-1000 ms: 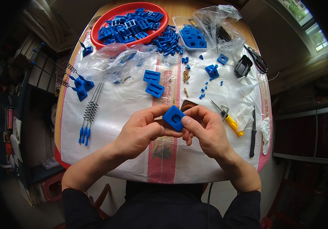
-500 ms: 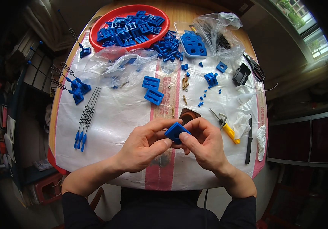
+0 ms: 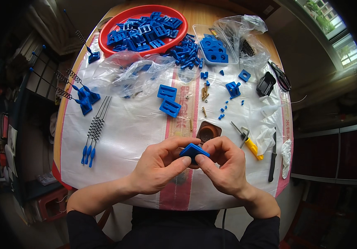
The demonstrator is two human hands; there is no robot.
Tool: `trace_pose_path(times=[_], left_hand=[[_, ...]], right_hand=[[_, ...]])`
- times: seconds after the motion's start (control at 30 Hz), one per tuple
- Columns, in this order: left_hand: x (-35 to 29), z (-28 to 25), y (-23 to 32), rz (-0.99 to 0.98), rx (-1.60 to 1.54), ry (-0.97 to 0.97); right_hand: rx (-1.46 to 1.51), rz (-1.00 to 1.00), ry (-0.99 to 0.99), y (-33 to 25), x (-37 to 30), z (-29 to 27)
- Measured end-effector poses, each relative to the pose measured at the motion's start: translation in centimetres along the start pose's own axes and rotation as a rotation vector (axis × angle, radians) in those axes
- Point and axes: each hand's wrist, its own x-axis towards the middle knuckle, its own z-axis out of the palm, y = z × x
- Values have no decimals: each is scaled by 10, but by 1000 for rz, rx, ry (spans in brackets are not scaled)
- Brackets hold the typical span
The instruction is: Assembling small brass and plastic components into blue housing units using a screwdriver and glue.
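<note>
My left hand point(image 3: 158, 164) and my right hand point(image 3: 226, 166) meet near the front of the table. Between them they pinch a blue square plastic plate point(image 3: 194, 150), thumbs on the near side and fingers behind. One corner points away from me; its underside is hidden by my fingers. Just beyond stands a brown square piece point(image 3: 208, 131) with a round raised middle, partly covered by my right hand. Two blue slotted plates point(image 3: 170, 108) lie farther off to the left, overlapping. A brass screw point(image 3: 191, 124) lies close beyond my fingers.
A red tray point(image 3: 103, 41) of blue parts and a clear box point(image 3: 233, 62) stand at the back. Spring wires with blue ends point(image 3: 88, 154) lie left. A yellow-handled screwdriver point(image 3: 251, 147), hex key and black-handled knife point(image 3: 272, 166) lie right. Plastic bags point(image 3: 133, 70) sprawl behind.
The blue plate has tilted flatter and sits slightly lower, still pinched by both hands. More of the brown piece shows. The whole view has shifted slightly.
</note>
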Motion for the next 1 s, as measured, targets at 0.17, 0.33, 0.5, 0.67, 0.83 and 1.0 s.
trace_pose_path(times=[0.17,0.33,0.5,0.67,0.83,1.0], left_hand=[[-1,2,-2,19,48,41],[-1,1,-4,53,65,51],[-2,0,-3,45,70,38],[-2,0,-6,48,48,38],[-1,4,-1,2,35,55],[-2,4,-2,-20,8,59]], right_hand=[[41,4,-9,-4,1,1],[64,26,-17,-4,0,1],[34,30,-21,-4,1,0],[81,19,-27,-6,0,2],[40,-76,-4,2,0,3],[1,-122,24,3,-1,5]])
